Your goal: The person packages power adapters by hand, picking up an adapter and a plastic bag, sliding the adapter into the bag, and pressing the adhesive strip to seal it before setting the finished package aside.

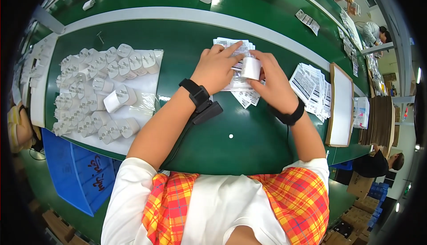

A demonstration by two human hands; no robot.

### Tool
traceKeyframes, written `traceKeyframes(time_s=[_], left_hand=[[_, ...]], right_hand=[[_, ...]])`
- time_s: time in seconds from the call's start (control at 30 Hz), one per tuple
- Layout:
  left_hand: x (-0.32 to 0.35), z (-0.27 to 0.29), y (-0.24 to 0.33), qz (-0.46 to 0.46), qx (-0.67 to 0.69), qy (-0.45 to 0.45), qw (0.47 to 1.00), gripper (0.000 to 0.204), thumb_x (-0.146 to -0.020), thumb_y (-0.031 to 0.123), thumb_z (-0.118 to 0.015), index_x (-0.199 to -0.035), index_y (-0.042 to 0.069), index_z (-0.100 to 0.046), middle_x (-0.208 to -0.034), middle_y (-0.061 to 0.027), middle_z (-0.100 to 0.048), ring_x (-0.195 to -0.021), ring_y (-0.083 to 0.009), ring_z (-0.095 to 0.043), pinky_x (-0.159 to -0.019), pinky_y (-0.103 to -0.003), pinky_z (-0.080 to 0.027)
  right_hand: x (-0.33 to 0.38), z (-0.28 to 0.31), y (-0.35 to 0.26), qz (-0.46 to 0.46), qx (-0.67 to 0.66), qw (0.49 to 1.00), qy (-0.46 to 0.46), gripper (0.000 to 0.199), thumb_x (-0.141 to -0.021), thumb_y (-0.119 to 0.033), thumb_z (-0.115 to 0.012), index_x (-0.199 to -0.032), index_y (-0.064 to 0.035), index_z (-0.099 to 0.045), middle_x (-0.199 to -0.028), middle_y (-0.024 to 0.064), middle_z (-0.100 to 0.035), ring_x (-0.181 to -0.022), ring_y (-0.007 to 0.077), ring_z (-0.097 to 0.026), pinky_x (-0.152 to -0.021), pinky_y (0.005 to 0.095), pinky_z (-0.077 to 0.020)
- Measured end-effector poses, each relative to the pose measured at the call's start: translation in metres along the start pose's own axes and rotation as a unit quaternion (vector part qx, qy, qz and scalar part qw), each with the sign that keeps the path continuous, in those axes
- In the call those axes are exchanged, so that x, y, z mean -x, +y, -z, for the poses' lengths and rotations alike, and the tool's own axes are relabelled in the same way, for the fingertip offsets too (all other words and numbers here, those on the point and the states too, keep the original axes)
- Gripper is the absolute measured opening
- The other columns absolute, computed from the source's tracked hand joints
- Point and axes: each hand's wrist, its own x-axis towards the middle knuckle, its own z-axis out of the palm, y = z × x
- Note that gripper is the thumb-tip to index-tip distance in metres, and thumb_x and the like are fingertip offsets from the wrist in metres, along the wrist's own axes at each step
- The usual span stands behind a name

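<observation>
My right hand (pixel 275 80) grips a small white charger plug (pixel 251 68) above the green table (pixel 213 125). My left hand (pixel 217 67) rests on a stack of printed label sheets (pixel 235 49), its index finger stretched out across them toward the plug. More label strips (pixel 247 97) lie just below both hands. Both wrists wear black straps, and a black device hangs under the left one.
Several white charger plugs (pixel 102 89) lie on a clear plastic sheet at the left. More label sheets (pixel 311 87) and a white board in a brown frame (pixel 342 105) sit at the right. A blue bin (pixel 75 169) stands lower left. Other people work at the far right.
</observation>
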Motion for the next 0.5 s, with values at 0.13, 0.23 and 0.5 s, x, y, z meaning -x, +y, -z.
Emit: traceKeyframes(time_s=[0.13, 0.23, 0.5], left_hand=[[-0.008, 0.009, 0.000, 0.075, 0.090, -0.069, 0.991, 0.049, -0.087, 0.019, -0.057, -0.135, 0.008, -0.053, -0.149, -0.0098, -0.043, -0.116, -0.0297, -0.048, -0.103, -0.041, -0.033], [-0.006, 0.015, 0.010, 0.075, 0.080, -0.061, 0.992, 0.048, -0.090, 0.023, -0.056, -0.135, 0.007, -0.053, -0.148, -0.0118, -0.044, -0.120, -0.0312, -0.047, -0.106, -0.042, -0.030], [0.002, -0.005, 0.020, 0.032, -0.066, 0.074, 0.995, 0.054, -0.089, 0.025, -0.060, -0.137, 0.004, -0.048, -0.142, -0.0193, -0.048, -0.132, -0.0342, -0.042, -0.107, -0.051, -0.032]], right_hand=[[0.018, -0.011, -0.014, 0.006, 0.092, 0.996, 0.005, 0.051, -0.070, -0.011, -0.076, -0.116, -0.0046, -0.055, -0.106, 0.0142, -0.054, -0.097, 0.0271, -0.055, -0.084, 0.0359, -0.0483], [0.009, -0.021, -0.003, 0.089, 0.193, 0.970, 0.117, 0.045, -0.069, -0.007, -0.074, -0.109, -0.0039, -0.054, -0.102, 0.0147, -0.054, -0.096, 0.0287, -0.055, -0.084, 0.0376, -0.0477], [-0.020, -0.014, 0.028, -0.101, 0.030, 0.994, 0.028, 0.032, -0.073, -0.002, -0.069, -0.099, -0.0036, -0.051, -0.095, 0.0112, -0.057, -0.081, 0.0237, -0.057, -0.077, 0.0325, -0.0476]])
